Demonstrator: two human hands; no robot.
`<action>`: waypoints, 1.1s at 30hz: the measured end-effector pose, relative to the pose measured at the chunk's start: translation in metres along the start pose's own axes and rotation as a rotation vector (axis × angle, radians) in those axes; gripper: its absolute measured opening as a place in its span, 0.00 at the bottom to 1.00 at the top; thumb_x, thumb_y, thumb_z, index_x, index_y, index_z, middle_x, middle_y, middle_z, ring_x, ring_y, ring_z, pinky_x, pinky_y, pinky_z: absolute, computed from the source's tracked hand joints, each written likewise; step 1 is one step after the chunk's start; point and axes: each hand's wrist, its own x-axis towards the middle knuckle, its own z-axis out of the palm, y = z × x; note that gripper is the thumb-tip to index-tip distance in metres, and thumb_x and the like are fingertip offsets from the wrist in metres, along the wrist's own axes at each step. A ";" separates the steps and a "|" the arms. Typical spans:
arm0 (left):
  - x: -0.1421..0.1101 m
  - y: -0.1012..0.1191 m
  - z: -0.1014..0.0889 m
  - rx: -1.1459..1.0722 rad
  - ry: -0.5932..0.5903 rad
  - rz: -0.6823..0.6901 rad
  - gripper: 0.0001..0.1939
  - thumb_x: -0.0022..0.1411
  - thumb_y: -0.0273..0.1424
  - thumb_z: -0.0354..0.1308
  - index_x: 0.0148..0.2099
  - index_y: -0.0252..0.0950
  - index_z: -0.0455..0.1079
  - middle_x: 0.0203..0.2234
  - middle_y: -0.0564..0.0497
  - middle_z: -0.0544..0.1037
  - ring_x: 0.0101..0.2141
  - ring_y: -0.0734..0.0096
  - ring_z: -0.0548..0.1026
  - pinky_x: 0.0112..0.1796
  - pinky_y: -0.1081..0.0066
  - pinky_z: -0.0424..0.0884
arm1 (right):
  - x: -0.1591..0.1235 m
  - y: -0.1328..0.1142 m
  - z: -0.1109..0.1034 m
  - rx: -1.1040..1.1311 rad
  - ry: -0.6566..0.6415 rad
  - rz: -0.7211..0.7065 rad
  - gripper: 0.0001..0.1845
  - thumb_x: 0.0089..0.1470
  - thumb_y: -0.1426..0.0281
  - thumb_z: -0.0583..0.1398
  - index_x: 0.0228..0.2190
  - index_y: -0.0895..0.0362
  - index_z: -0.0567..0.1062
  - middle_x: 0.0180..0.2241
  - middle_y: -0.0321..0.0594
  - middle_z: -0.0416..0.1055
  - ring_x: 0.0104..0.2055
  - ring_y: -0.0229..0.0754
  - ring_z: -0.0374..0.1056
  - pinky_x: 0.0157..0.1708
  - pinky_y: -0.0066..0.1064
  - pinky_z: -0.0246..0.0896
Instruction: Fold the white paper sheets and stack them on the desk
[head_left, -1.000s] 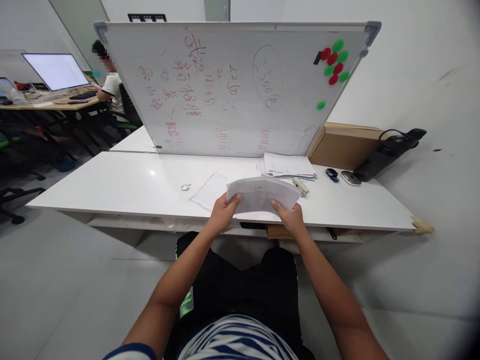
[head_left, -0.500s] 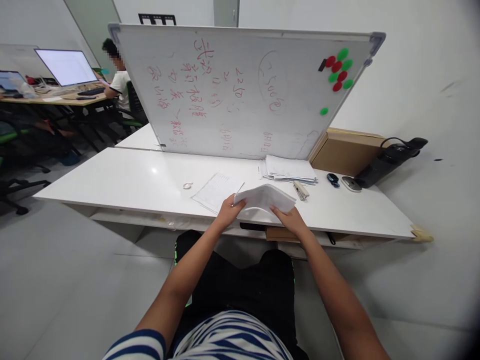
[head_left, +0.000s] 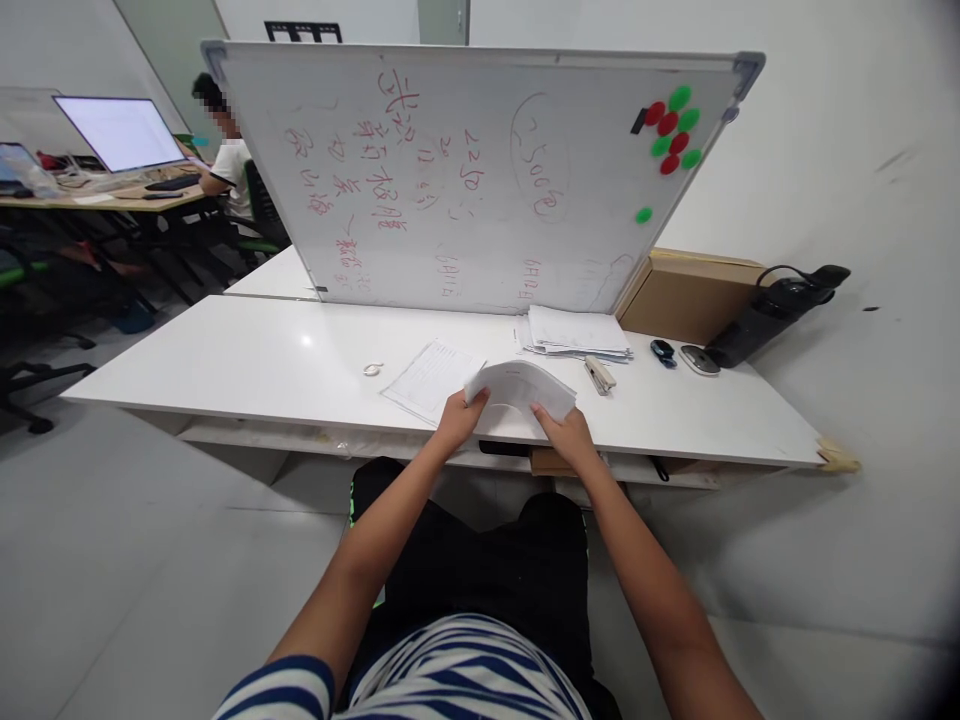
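Bowed paper sheaf (head_left: 514,374) over near edge of counter (head_left: 262,345). Left hand (head_left: 459,418) and right hand (head_left: 568,434), each grip closed on 1 side of it. From sheaf: loose sheets (head_left: 429,378) at 9 o'clock, small white loop (head_left: 372,369) farther out; paper stack (head_left: 576,328) between 1 and 2; stapler (head_left: 599,376) at 3.

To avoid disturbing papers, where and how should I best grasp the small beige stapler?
I would pinch the small beige stapler across its middle, from the near right: its long body points roughly away from you, with the white paper stack behind and your curved white sheets at left.
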 end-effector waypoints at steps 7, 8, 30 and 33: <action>-0.001 -0.008 0.003 0.057 -0.042 0.018 0.26 0.63 0.49 0.49 0.44 0.32 0.74 0.41 0.45 0.79 0.44 0.55 0.74 0.44 0.63 0.69 | -0.001 0.008 0.001 0.009 0.065 0.053 0.27 0.51 0.54 0.59 0.47 0.59 0.75 0.47 0.48 0.74 0.51 0.50 0.69 0.52 0.40 0.60; -0.002 -0.009 0.003 0.070 -0.041 -0.008 0.26 0.63 0.49 0.48 0.44 0.32 0.75 0.41 0.44 0.79 0.44 0.54 0.74 0.44 0.63 0.69 | -0.002 0.009 0.002 0.011 0.058 0.059 0.27 0.51 0.54 0.59 0.46 0.59 0.75 0.47 0.48 0.74 0.50 0.50 0.69 0.52 0.40 0.61; -0.016 -0.007 -0.012 0.202 -0.333 0.125 0.28 0.58 0.48 0.57 0.58 0.42 0.66 0.50 0.50 0.75 0.50 0.59 0.71 0.50 0.64 0.66 | -0.058 0.014 -0.006 0.170 0.184 0.232 0.29 0.47 0.54 0.63 0.46 0.57 0.76 0.48 0.45 0.73 0.54 0.52 0.66 0.57 0.41 0.56; -0.018 -0.002 -0.016 0.366 -0.464 0.255 0.38 0.52 0.48 0.63 0.62 0.45 0.59 0.53 0.50 0.72 0.54 0.56 0.67 0.54 0.61 0.61 | -0.103 0.025 -0.028 0.217 0.350 0.438 0.31 0.44 0.52 0.64 0.46 0.59 0.76 0.48 0.46 0.73 0.54 0.54 0.66 0.56 0.43 0.57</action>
